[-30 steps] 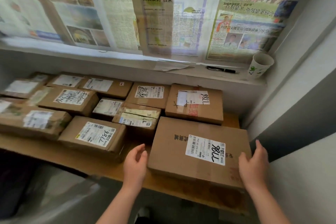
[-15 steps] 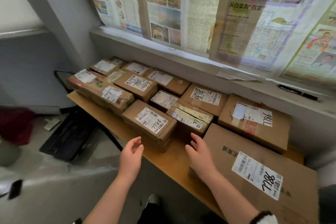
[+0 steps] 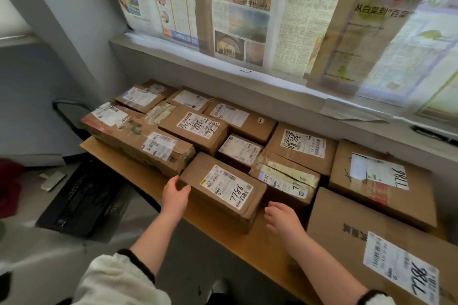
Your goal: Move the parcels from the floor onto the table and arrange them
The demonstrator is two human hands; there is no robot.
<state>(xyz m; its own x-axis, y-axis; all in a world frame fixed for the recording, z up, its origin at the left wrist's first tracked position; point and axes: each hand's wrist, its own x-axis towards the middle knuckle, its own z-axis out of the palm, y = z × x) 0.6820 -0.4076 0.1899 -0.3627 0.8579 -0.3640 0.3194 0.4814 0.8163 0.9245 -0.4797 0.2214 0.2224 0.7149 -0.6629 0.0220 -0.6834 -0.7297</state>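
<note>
We note the right grip (image 3: 282, 218) has left the large box (image 3: 359, 230) and the left grip (image 3: 175, 194) has reached the 7786 parcel (image 3: 223, 190), which lies on the counter (image 3: 252, 247) near its front edge. We judge that arranging is in hand. The left grip rests spread against the parcel's left end. The right grip hovers spread by its near right corner, contact unclear. Next, both sides need bracing before sliding.

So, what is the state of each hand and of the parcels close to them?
Left hand: open, touching the left end of the 7786 parcel.
Right hand: open, holding nothing, beside that parcel's front corner.
7786 parcel: closed, flat on the table, label up.
Large box: flat, label up.
</note>
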